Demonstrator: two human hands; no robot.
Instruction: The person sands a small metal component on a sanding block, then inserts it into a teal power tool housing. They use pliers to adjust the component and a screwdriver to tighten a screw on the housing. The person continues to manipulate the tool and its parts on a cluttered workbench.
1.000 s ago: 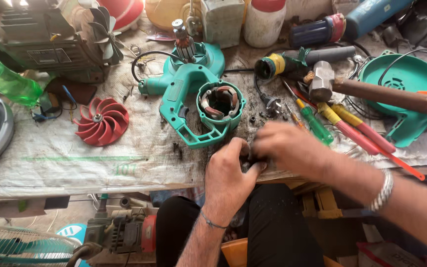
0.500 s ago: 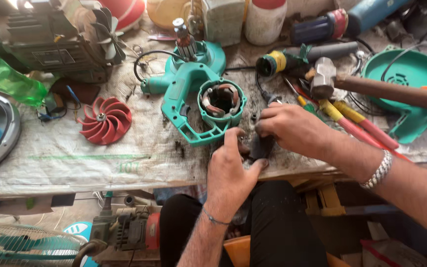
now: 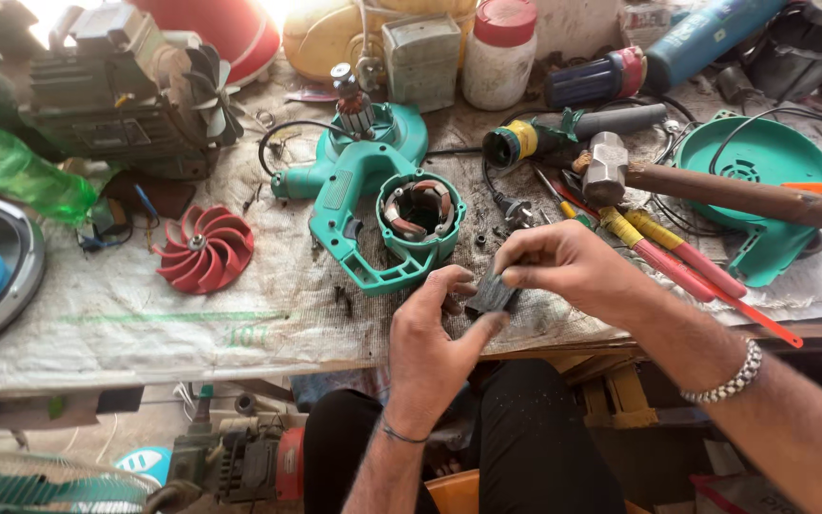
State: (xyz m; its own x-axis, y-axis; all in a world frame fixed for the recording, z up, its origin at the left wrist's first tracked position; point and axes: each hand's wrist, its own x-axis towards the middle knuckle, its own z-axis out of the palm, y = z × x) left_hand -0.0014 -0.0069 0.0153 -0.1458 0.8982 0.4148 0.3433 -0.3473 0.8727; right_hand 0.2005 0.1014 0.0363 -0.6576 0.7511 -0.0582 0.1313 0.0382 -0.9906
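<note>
- The left hand (image 3: pixel 427 338) and the right hand (image 3: pixel 563 262) are meeting at the near edge of the workbench (image 3: pixel 126 324), both gripping 1 small dark part (image 3: pixel 492 295) between them.
- The left hand is cupping the part from below, with its thumb pressing up against the underside, probably so the piece is steadied.
- The right hand is pinching the part's top edge with thumb and bent fingers, coming at it from above; this looks like a grip for working at a small fitting.
- The part is being held just above the bench edge and over the person's lap, close to the body, likely for a clear view of it.
- Just beyond the hands, the green blower housing (image 3: pixel 359 205) is lying open on the woven sheet, with its round motor winding (image 3: pixel 420 209) exposed and facing up, so the inside is in reach.
- The red fan impeller (image 3: pixel 204 247) is lying apart to the left, well clear of the housing.
- To the right, a hammer (image 3: pixel 706 186) and 2 screwdrivers (image 3: pixel 677 252) are resting beside the right forearm, near at hand.
- A second green casing half (image 3: pixel 763 162) is sitting at the far right.
</note>
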